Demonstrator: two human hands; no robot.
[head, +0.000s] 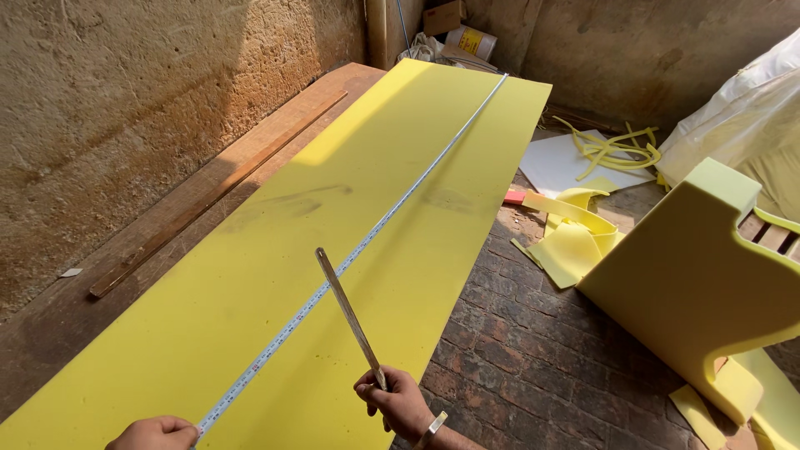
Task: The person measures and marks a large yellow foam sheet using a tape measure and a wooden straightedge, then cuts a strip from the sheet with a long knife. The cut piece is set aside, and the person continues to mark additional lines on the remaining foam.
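A long yellow foam sheet [275,267] lies flat on a wooden table. A measuring tape [392,208] runs lengthwise over it, from the far end to my left hand [154,434]. That hand presses the near end of the tape against the foam at the bottom edge of the view. My right hand [398,404] grips a thin metal blade [346,310], which slants up and to the left. The blade's tip hangs just above the tape, near the middle of the sheet. A metal bangle sits on my right wrist.
A wooden strip [225,187] lies on the table [100,258] beside a rough wall. On the brick floor [533,350] to the right stand a foam-covered chair frame [692,283], foam scraps [575,237] and a white sheet [567,162]. White cloth is piled at far right.
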